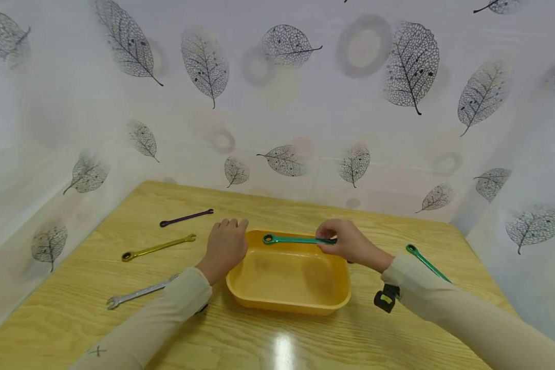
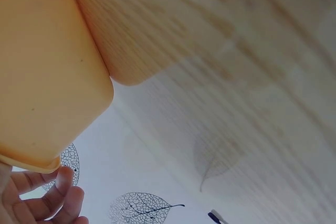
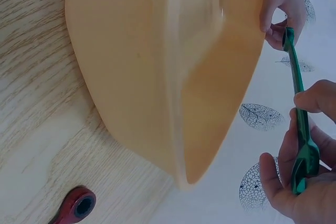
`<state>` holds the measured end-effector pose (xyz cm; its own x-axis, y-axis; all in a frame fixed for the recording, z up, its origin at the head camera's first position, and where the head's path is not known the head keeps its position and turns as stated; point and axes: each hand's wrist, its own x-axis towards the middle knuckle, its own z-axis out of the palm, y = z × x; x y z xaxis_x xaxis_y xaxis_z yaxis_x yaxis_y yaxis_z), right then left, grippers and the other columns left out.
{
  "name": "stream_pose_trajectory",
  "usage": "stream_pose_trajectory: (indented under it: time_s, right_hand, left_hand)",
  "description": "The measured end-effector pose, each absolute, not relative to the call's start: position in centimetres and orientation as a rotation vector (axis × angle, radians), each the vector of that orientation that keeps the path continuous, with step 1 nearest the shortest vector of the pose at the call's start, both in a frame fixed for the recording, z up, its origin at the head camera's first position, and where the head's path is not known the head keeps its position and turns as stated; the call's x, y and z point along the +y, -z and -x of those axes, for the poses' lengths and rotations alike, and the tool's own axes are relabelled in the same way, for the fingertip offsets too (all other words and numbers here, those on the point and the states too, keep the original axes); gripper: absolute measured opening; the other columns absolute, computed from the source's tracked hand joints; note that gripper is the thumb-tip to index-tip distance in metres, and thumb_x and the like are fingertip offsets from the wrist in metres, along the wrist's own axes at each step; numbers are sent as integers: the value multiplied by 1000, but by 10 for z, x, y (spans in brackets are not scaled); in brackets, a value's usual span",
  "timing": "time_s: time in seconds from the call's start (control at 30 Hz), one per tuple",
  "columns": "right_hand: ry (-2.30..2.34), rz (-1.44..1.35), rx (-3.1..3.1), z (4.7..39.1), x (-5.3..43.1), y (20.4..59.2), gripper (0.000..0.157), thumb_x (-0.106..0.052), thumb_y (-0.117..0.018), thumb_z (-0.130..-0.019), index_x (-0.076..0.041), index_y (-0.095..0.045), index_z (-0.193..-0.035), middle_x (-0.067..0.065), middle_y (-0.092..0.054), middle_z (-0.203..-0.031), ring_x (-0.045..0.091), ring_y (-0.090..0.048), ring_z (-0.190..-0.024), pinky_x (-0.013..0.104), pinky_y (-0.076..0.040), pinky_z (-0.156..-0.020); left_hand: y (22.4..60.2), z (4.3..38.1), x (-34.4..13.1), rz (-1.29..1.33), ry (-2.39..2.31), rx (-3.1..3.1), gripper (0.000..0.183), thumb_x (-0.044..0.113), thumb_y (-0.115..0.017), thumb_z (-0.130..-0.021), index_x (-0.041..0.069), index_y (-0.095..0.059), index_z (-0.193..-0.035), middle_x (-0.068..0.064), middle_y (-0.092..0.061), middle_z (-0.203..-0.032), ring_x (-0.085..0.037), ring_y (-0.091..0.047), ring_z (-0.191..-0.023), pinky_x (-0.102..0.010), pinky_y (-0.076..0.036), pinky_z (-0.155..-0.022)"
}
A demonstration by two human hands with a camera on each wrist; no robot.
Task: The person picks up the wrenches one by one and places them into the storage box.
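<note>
Note left hand (image 1: 228,241) at far left corner of yellow tray (image 1: 287,277), gripping the rim with fingers bent around it. See bent fingers close beside the rim's lip in the left-wrist view. Note right hand (image 1: 344,239) above the tray's far right part, pinching a teal-green wrench (image 1: 291,240) between thumb and fingers near its fork end, with little gap left. Find that wrench nearly level in the head view, ring end pointing left toward left hand, shaft showing against the tray's far wall. Read it as held up, apart from the rim, in the right-wrist view.

Place the tray upright on wood-grain table (image 1: 240,339), bare inside as far as can be seen. Count three wrenches left of it, well apart from one another: purple wrench (image 1: 186,218) farthest back, gold wrench (image 1: 159,247) in the middle, silver wrench (image 1: 139,294) nearest, with one end reaching left sleeve (image 1: 166,308). Spot second green wrench (image 1: 427,262) on the right, ring end up and away, lower end running behind right sleeve (image 1: 444,298). Pick out red wrench (image 3: 79,205) beside the tray in the right-wrist view, ring end only, cut off by the frame. Log black device (image 1: 386,299) under right wrist, and pale curtain (image 1: 305,113) with dark leaf print behind the table.
</note>
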<state>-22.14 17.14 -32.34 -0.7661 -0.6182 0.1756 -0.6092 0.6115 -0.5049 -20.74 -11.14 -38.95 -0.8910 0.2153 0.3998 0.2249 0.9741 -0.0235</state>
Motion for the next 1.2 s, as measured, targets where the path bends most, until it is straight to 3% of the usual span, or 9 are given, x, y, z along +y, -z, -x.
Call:
stream_pose_trajectory:
  time_s: [1.2]
  right_hand:
    - [778,1111,2756,227,150,326,7,-6,-67,-82,-3,-66,-89,6,-67,-83,8,-58,-71,22,-50,-67]
  left_hand:
    - [393,208,-113,341,51,-2675,23,13,-64,-81,8,-60,-103,-10,-65,-85,-24,-59,-75,-38,-51,-69]
